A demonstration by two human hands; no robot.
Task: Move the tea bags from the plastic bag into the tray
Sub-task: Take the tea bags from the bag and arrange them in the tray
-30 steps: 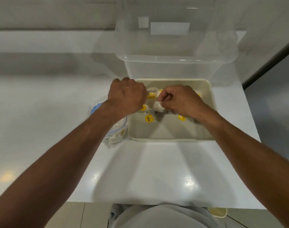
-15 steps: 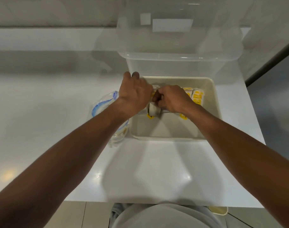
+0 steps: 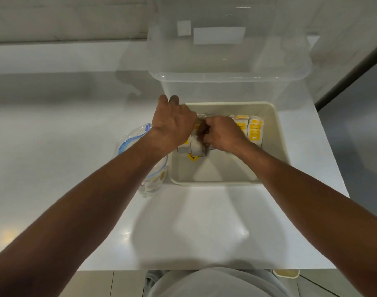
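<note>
A cream tray sits on the white counter. Along its far side stands a row of white tea bags with yellow labels. My left hand rests over the tray's far left corner, fingers curled against the tea bags there. Closed fingers of my right hand pinch white tea bags in the middle of the tray. A yellow tag lies on the tray floor below them. The clear plastic bag with blue trim lies left of the tray, partly under my left forearm.
A large clear plastic bin stands right behind the tray. The counter's front edge runs near my body, its right edge just past the tray. A small cream object shows below the counter edge at lower right.
Both hands have moved toward the far side of the tray, pushing the tea bags up into a row. More of the row at the right is uncovered now.
</note>
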